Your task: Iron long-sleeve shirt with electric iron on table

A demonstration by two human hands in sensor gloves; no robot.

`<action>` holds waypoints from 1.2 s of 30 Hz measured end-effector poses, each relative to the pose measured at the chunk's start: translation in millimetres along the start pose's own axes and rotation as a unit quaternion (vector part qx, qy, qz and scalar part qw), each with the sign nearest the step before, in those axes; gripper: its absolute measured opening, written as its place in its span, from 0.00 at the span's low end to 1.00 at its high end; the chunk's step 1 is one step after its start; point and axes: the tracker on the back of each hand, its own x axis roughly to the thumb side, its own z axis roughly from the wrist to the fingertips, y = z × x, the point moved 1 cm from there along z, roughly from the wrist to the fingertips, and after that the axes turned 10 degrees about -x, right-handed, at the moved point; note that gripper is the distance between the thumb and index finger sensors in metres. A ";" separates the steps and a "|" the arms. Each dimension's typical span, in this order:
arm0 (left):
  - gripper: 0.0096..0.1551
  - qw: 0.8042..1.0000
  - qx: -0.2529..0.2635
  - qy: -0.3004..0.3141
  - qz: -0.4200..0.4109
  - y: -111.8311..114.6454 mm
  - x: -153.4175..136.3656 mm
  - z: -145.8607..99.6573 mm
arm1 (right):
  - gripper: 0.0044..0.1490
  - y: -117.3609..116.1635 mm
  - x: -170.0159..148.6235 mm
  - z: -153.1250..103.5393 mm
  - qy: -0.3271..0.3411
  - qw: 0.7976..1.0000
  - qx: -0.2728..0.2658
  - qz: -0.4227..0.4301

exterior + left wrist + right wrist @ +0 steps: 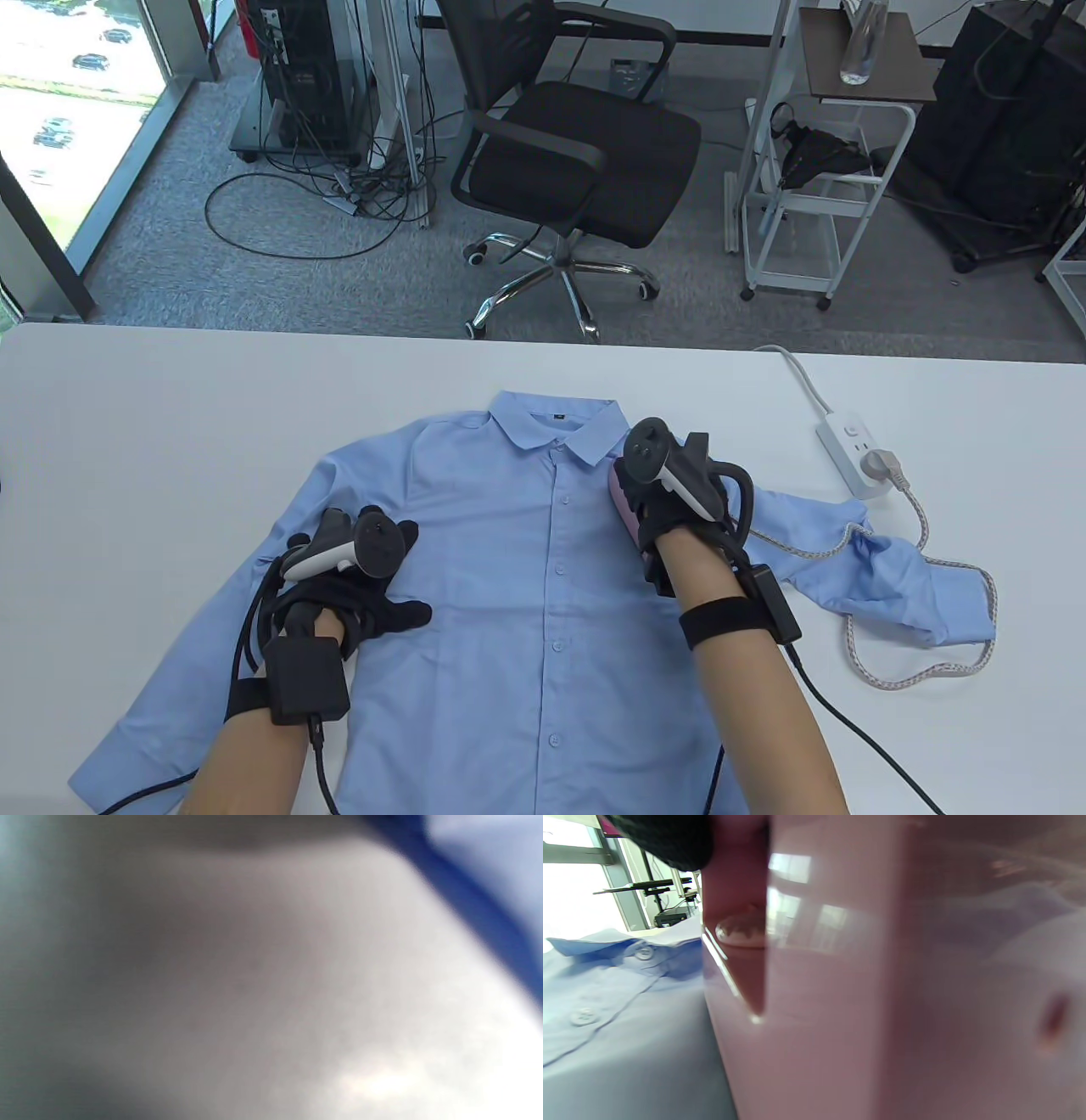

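White table (170,407): left hand (356,586) flat on shirt (509,594); right hand (670,501) grips pink iron (622,501).

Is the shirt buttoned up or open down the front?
Buttoned: the shirt lies flat, its front closed along the row of buttons.

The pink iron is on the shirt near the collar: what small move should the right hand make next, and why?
Probably slide the pink iron slowly down the front panel, along the button placket. The right hand grips the iron on the light blue shirt just below the collar, and the left hand lies flat on the other panel, which steadies the cloth. The fabric below looks not yet pressed, though I cannot be sure.
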 end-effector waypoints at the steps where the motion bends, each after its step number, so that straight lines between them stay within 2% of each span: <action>1: 0.70 1.000 -0.002 -0.002 0.001 -0.3 0.3 0.1 | 0.44 0.4 -4.4 0.9 -0.007 1.000 -0.002 -0.003; 7: 0.70 1.000 0.000 -0.001 0.001 -0.6 0.1 0.4 | 0.44 1.7 -18.0 3.9 -0.028 1.000 -0.002 0.003; 11: 0.70 1.000 0.000 -0.002 0.001 -0.7 0.1 0.4 | 0.44 3.1 -22.0 5.8 -0.049 0.998 -0.006 -0.047; 17: 0.70 1.000 0.000 0.001 0.000 -0.4 -0.2 0.8 | 0.44 5.4 -51.7 9.5 -0.092 0.993 -0.028 -0.063; 22: 0.70 1.000 0.001 0.003 -0.001 0.0 -0.7 0.9 | 0.43 13.8 -54.0 7.7 -0.090 0.995 -0.019 -0.025; 26: 0.70 1.000 0.003 0.004 -0.002 0.4 -0.9 0.8 | 0.43 46.1 -29.6 -13.8 -0.020 0.997 -0.073 0.008; 30: 0.70 1.000 0.003 0.003 -0.001 0.7 -1.0 0.8 | 0.44 71.7 7.8 -52.4 0.034 0.998 -0.040 0.043; 33: 0.70 1.000 0.002 0.004 0.001 0.8 -1.1 0.8 | 0.44 67.6 39.5 -91.2 0.083 0.996 -0.006 0.040; 36: 0.69 1.000 0.001 0.004 0.002 0.8 -1.2 0.9 | 0.43 47.3 65.7 -127.5 0.127 0.992 0.018 -0.008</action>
